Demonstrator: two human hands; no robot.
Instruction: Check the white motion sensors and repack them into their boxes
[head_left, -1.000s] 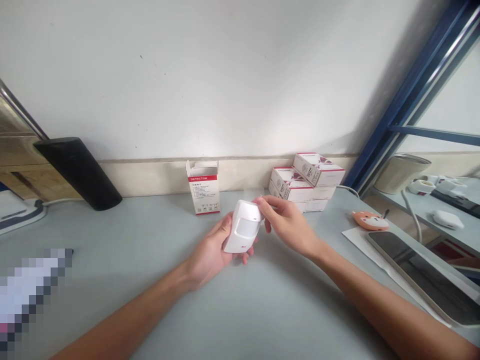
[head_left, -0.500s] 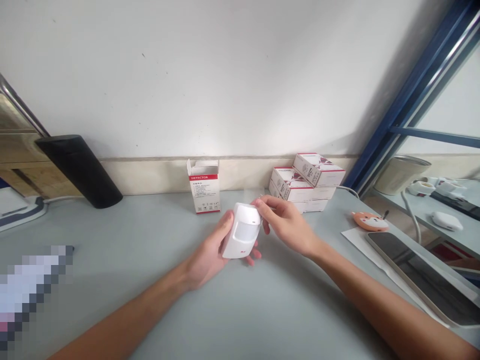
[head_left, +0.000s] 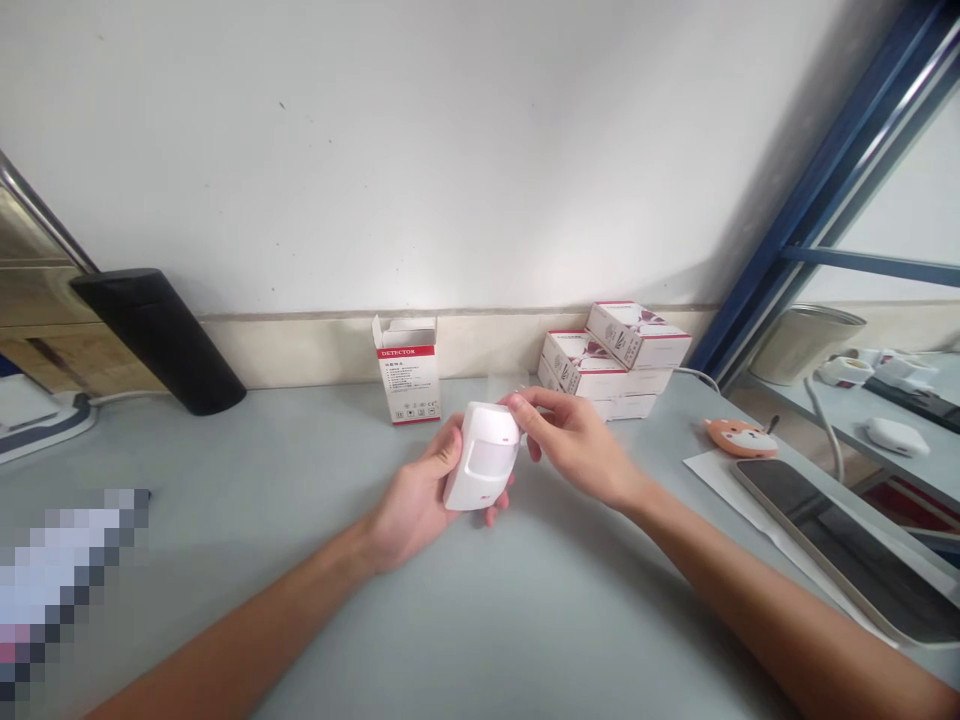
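Detector (head_left: 487, 458): white curved plastic, pale window, tilted above the flat grey counter (head_left: 480, 640).
Hands: left hand (head_left: 416, 505) grips its side; right hand (head_left: 574, 448) pinches its upper corner.
Room: counter surface spreads nearside; white-and-red cardboard box (head_left: 411, 388) near back edge (head_left: 330, 387).

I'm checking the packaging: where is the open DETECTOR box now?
In the head view, the DETECTOR box stands on the table beyond the left hand, left of the stacked boxes.

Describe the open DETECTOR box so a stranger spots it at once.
On the grey table, look toward the wall, beyond the left hand. There stands a white box with a red band. Unlike the stacked boxes to its right, it is upright, its top open.
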